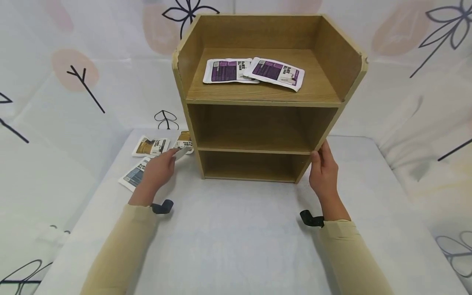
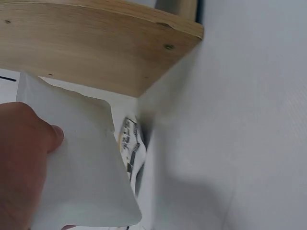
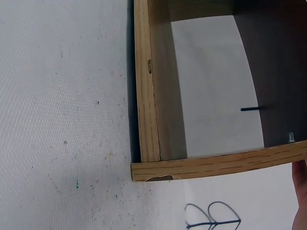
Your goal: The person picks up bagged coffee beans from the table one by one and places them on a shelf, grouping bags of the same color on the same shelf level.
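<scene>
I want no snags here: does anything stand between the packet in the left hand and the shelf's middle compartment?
Yes, sideways: the wooden left side panel stands between the packet in the left hand and the middle compartment. Nothing visible blocks the compartment's open front.

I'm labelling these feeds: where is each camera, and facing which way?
Head: worn on the head, facing forward and down at the shelf; left hand, right hand and sleeves show.
Left wrist: worn there, facing the held packet and shelf's side; part of left hand shows.
Right wrist: worn there, facing the shelf's edge and inside; part of right hand shows.
Head and left wrist share the held packet.
</scene>
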Demonstrator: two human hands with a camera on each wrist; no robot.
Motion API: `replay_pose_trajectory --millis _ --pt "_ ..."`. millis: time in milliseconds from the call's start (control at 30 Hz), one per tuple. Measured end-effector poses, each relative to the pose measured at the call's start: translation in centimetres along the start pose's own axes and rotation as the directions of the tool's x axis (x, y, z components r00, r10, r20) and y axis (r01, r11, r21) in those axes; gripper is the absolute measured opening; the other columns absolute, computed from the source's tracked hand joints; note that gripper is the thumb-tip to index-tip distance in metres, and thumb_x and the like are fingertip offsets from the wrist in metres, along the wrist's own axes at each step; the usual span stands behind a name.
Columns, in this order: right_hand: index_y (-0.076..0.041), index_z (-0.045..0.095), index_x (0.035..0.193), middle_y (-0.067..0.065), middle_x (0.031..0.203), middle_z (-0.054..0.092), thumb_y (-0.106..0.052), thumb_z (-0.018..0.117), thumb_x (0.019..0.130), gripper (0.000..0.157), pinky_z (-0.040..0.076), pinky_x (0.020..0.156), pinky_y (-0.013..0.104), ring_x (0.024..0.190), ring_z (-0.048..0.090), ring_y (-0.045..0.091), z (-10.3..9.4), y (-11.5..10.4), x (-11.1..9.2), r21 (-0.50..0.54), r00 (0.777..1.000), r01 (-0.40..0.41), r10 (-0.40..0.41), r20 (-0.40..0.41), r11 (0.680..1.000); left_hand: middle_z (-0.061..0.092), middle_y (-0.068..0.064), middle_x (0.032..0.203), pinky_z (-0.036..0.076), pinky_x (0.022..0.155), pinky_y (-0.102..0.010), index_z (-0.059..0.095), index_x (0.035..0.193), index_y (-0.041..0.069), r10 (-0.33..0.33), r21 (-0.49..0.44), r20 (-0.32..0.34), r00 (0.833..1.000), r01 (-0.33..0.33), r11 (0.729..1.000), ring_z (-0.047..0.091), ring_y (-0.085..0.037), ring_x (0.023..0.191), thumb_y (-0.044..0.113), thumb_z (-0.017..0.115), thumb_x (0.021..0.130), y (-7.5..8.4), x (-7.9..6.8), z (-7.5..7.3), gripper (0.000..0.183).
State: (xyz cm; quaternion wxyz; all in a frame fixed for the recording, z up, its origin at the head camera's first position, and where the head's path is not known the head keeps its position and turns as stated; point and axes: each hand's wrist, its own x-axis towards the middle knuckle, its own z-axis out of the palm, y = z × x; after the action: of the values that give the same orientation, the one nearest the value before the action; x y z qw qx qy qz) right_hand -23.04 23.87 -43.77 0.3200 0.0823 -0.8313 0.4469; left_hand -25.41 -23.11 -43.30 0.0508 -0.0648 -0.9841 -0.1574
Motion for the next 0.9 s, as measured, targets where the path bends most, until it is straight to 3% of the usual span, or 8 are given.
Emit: replay_pose_trajectory --millis 300,467,900 --pt "-0.035 0.029 0.152 0.002 0.143 0.053 -0.021 0.046 0.102 0.055 0.039 0.098 0.006 0.123 0.057 0.024 0.1 0.0 0.0 0.000 1.000 0.014 -0.014 -0.003 1.000 0.060 -0.024 0.128 0.055 0.074 -0.048 0.043 0.142 0.011 -0.088 -0.215 -0.071 0.994 0.071 0.974 0.064 -0.039 0.102 0.031 0.037 0.104 0.4 -1.4 -1.8 0.044" --pt "-0.035 0.029 0.152 0.002 0.143 0.054 -0.019 0.047 0.101 0.055 0.041 0.099 0.009 0.123 0.057 0.020 0.0 0.0 0.0 0.020 1.000 0.010 -0.010 -0.002 1.000 0.055 -0.023 0.135 0.054 0.082 -0.054 0.043 0.142 0.010 -0.125 -0.308 -0.083 0.989 0.094 0.947 0.059 -0.043 0.114 0.034 0.040 0.103 0.8 -2.0 -2.7 0.046" --pt "-0.040 0.030 0.150 0.000 0.144 0.052 -0.023 0.046 0.102 0.054 0.043 0.102 0.016 0.126 0.056 0.020 -0.1 -0.2 -0.1 0.038 0.997 -0.069 0.068 0.021 0.997 0.055 -0.020 0.136 0.054 0.083 -0.058 0.046 0.141 0.010 -0.086 -0.375 -0.195 0.977 0.007 0.927 0.057 -0.044 0.117 0.036 0.045 0.101 1.9 -3.6 -4.6 0.047"
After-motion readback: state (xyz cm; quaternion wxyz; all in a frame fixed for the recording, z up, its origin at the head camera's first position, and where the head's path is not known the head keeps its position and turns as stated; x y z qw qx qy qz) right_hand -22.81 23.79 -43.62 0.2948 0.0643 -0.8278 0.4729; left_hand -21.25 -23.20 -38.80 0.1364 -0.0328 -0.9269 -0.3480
